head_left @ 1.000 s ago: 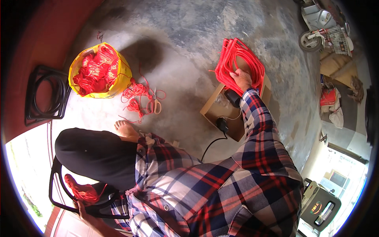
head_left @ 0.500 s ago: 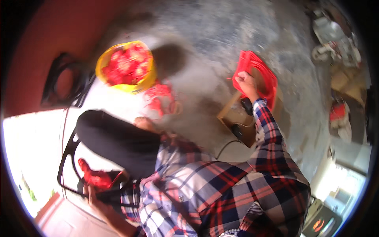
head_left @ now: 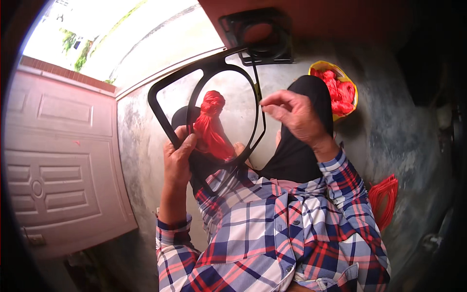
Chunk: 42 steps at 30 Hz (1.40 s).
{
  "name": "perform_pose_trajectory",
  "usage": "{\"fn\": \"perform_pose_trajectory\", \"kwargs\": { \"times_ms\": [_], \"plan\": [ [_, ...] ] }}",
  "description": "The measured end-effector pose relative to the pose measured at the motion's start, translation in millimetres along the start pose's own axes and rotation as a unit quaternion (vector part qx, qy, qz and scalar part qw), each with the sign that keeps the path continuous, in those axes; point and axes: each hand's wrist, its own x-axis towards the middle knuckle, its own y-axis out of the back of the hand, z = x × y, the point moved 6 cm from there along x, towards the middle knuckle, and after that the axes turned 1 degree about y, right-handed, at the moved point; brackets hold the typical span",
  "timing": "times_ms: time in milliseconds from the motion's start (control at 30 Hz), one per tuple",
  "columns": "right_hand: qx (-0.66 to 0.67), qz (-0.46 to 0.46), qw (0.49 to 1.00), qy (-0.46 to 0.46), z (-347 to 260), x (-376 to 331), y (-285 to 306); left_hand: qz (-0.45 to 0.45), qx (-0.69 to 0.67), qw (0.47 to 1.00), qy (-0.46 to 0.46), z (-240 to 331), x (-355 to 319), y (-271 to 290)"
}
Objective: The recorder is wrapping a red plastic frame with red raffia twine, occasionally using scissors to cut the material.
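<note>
My left hand [head_left: 180,151] is closed on the lower left side of a black frame [head_left: 168,116] with a large round opening, tilted up over my lap. Through the opening shows a knotted bundle of red cord [head_left: 212,124], lying by my left leg; whether it touches the frame I cannot tell. My right hand [head_left: 299,119] is beside the frame's right edge, over my right knee. Its thumb and forefinger are pinched together; anything between them is too small to make out.
A yellow tub [head_left: 355,92] full of red cord bundles stands beyond my right knee. Another black frame [head_left: 258,36] leans against the red wall. A looped hank of red cord [head_left: 384,202] lies at the right. To the left is a pale panelled door [head_left: 63,170].
The view has swung left. My right hand has come from the red hank at the right to the black frame's edge. My left hand still holds the frame, now over my lap.
</note>
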Motion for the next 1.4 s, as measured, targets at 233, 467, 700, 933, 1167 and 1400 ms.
{"fn": "perform_pose_trajectory", "kwargs": {
  "times_ms": [233,467,700,933,1167,1400],
  "plan": [
    [0.158,-0.172,0.971,-0.050,0.4,26.0,-95.4,-0.007,-0.062,0.998,0.026,-19.9,-12.5,-12.3],
    [0.367,-0.004,0.926,-0.088,22.9,30.4,-63.5,0.014,-0.017,1.000,-0.014,-23.7,-6.2,-9.0],
    [0.484,-0.006,0.858,-0.171,33.1,34.8,-27.6,0.051,0.105,0.989,-0.088,-31.5,-6.2,2.8],
    [0.268,-0.211,0.936,-0.085,-31.4,36.1,-81.6,0.035,0.208,0.958,-0.192,-13.9,-2.1,-14.9],
    [0.042,-0.120,0.991,-0.028,-26.2,61.3,-81.8,0.043,0.370,0.888,-0.271,1.4,-6.6,-41.6],
    [0.383,-0.215,0.890,-0.122,9.2,45.9,-73.8,-0.050,0.172,0.932,-0.315,7.8,-9.8,-32.2]
  ]
}}
